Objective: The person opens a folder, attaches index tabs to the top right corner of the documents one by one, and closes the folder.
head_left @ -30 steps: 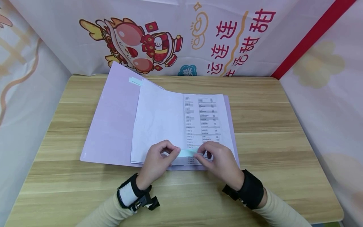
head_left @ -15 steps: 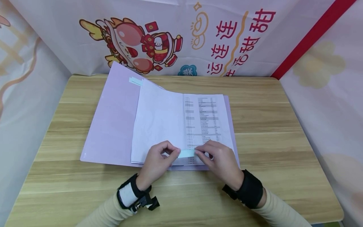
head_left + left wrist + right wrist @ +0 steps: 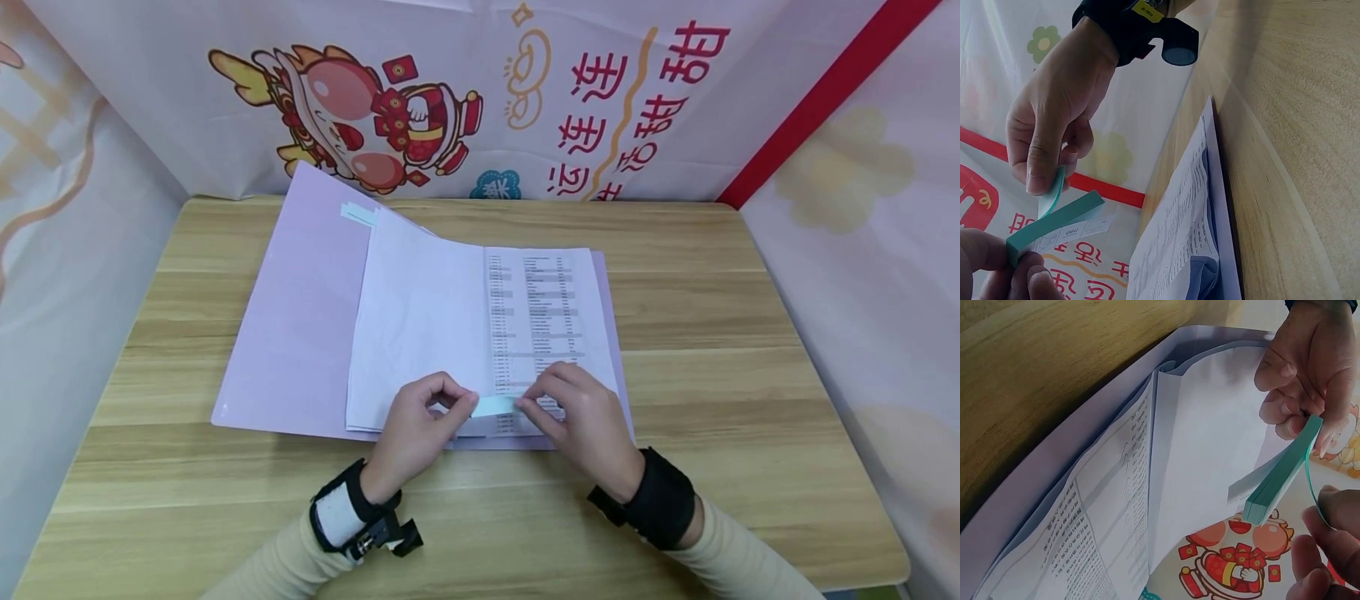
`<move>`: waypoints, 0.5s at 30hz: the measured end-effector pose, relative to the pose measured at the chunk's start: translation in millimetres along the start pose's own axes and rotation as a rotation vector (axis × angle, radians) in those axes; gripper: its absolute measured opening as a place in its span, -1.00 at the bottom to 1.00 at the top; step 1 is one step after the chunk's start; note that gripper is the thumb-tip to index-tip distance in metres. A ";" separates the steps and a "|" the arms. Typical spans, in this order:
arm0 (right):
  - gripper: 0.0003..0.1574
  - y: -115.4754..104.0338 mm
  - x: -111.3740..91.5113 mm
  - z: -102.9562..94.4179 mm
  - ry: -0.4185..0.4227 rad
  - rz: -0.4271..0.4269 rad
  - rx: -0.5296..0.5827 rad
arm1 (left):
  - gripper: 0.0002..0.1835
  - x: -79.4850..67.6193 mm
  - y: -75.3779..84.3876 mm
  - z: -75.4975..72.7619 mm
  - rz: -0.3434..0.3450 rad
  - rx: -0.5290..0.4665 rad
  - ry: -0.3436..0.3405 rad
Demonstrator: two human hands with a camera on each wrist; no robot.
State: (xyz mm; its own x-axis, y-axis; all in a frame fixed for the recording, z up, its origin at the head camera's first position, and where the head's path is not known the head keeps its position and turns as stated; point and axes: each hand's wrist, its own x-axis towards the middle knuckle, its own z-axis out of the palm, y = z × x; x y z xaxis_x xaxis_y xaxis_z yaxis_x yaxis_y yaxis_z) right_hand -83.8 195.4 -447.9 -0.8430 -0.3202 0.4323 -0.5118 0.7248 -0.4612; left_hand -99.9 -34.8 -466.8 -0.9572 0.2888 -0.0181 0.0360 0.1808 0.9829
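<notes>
Over folder (image 3: 270,333): left hand (image 3: 420,425) pinches pad (image 3: 1282,478), right hand (image 3: 581,421) pinches one strip (image 3: 1052,195). Looks like peeling; next pull needs slow fingers.

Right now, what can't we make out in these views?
Head: printed rows too small to read; right hand covers some lower ones.
Head: left end of the green pad, hidden by the left hand.
Left wrist: rest of purple folder, cut off by bottom edge.
Right wrist: rest of right hand, cut off by right edge.
</notes>
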 end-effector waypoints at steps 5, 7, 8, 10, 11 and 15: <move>-0.83 -1.2 -0.6 -0.5 -0.049 0.047 0.010 | -0.88 -0.4 0.2 0.1 0.001 0.003 0.006; -0.84 -1.4 -0.4 -0.3 -0.058 0.054 0.006 | -0.88 -0.4 0.1 0.0 0.001 0.003 0.007; -0.84 -1.4 -0.2 -0.2 -0.057 0.051 -0.001 | -0.88 -0.5 0.1 0.0 0.001 0.003 0.008; -0.87 -1.2 0.3 0.0 -0.048 0.036 -0.016 | -0.88 -0.6 0.1 -0.1 -0.002 0.001 0.006; -0.88 -1.1 0.4 0.3 -0.040 0.025 -0.024 | -0.88 -0.6 0.0 -0.2 -0.003 0.000 0.005; -0.92 0.1 0.6 1.6 -0.001 -0.018 -0.052 | -0.87 -0.5 0.0 -0.2 -0.009 -0.005 -0.005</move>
State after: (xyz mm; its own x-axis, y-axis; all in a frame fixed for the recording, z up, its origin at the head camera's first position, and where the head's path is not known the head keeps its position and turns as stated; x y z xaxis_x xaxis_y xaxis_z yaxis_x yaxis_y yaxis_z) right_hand -84.6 194.3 -448.9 -0.8339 -0.3338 0.4395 -0.5175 0.7499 -0.4122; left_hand -99.5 -35.1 -466.7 -0.9561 0.2918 -0.0282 0.0256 0.1792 0.9835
